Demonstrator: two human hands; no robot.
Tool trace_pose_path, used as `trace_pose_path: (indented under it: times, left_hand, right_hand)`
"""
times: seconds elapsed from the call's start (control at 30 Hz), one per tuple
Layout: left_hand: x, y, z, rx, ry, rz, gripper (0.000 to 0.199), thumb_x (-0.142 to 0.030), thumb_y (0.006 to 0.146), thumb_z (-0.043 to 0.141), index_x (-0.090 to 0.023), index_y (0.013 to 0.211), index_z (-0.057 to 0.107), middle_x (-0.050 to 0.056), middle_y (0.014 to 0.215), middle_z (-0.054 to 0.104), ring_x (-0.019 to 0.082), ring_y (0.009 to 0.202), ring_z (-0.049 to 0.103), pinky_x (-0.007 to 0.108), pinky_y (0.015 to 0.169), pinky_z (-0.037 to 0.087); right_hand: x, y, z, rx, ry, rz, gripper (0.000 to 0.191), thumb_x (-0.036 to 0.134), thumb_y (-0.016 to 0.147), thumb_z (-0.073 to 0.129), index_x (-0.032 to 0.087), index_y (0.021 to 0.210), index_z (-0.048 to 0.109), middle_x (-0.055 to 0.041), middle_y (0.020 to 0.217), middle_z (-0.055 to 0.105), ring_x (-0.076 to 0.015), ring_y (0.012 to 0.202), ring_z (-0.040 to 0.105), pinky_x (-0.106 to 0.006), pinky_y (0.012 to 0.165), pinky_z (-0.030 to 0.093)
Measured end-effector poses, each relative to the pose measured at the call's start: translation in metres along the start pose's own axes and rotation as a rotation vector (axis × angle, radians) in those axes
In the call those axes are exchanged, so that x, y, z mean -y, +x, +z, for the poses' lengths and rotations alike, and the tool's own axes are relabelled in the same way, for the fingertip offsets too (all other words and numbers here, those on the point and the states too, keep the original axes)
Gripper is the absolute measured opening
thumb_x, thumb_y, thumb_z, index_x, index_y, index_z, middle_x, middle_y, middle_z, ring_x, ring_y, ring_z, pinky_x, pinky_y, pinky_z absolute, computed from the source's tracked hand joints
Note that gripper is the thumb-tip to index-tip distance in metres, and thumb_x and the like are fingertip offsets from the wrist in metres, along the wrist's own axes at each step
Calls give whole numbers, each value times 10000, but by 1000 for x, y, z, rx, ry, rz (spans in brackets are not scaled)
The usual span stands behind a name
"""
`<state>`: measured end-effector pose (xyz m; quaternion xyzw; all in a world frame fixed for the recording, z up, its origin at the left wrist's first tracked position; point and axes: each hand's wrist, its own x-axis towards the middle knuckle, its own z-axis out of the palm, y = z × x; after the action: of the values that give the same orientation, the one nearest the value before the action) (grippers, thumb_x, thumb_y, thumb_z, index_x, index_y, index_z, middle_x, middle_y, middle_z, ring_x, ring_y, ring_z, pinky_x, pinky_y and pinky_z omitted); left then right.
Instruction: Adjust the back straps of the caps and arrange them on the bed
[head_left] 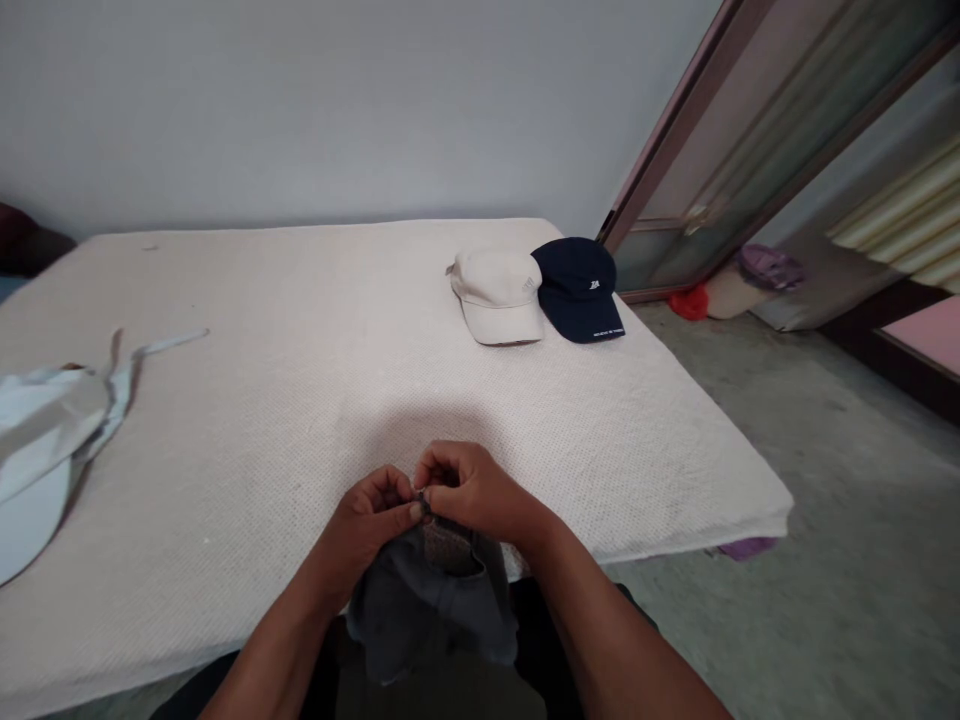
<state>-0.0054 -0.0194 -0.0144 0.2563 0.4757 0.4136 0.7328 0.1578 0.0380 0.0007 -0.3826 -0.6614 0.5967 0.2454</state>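
Observation:
A dark grey cap (pixel 431 605) hangs at the near edge of the bed, over my lap, with its back opening facing up. My left hand (pixel 369 520) pinches one side of the narrow strap at the opening. Against it, the fingers of my right hand (pixel 471 492) are closed on the same strap. Both sets of fingertips meet there, and the fastening between them is mostly covered.
At the far right of the white-covered bed (pixel 285 430) lie a beige cap (pixel 496 280) and a navy cap (pixel 577 285), side by side. White caps with loose straps (pixel 45 430) lie at the left edge. A door frame (pixel 667 130) stands right.

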Motion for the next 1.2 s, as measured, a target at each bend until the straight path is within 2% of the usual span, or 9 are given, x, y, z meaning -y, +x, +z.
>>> trace_pose_path:
  times: [0.1, 0.27, 0.47, 0.7, 1.0, 1.2]
  left_hand:
    - [0, -1, 1, 3, -17, 8, 235, -197, 681, 752, -186, 693, 518, -57, 609, 567, 65, 514, 497, 173, 499, 362]
    - [0, 0, -3, 20, 30, -5, 156, -206, 697, 740, -173, 766, 605, -20, 694, 623, 89, 601, 554, 190, 561, 400]
    - [1, 0, -5, 8, 35, -20, 132, -196, 700, 738, -167, 771, 631, -17, 696, 644, 92, 611, 572, 192, 574, 408]
    - [0, 2, -3, -59, 24, -17, 179, -214, 676, 758, -170, 773, 614, -23, 662, 650, 94, 578, 581, 195, 555, 425]
    - [0, 1, 1, -123, 67, 57, 231, -239, 656, 766, -186, 798, 591, -32, 659, 642, 93, 557, 577, 197, 531, 431]
    - [2, 2, 3, -167, 82, 75, 261, -250, 651, 768, -192, 848, 606, -27, 702, 652, 104, 592, 596, 209, 555, 447]
  right_hand:
    - [0, 0, -1, 8, 6, 2, 121, 90, 658, 544, 167, 734, 597, 26, 634, 522, -87, 586, 442, -202, 519, 338]
    - [0, -1, 1, 3, 6, -18, 117, 104, 677, 543, 168, 755, 604, 17, 665, 550, -91, 611, 460, -206, 533, 350]
    - [-2, -1, 1, 17, -7, -15, 120, 113, 691, 549, 170, 774, 615, 7, 684, 573, -95, 622, 475, -210, 540, 355]
    - [-1, 0, 0, -25, 0, -2, 96, 122, 700, 557, 164, 771, 606, 15, 677, 554, -91, 622, 473, -207, 557, 367]
    - [-2, 1, -1, -57, 180, 22, 67, 121, 709, 550, 144, 746, 601, 9, 682, 553, -90, 619, 471, -214, 555, 370]
    - [-4, 1, -1, -67, 103, -6, 66, 111, 700, 557, 147, 743, 593, 23, 649, 530, -84, 591, 449, -207, 522, 352]
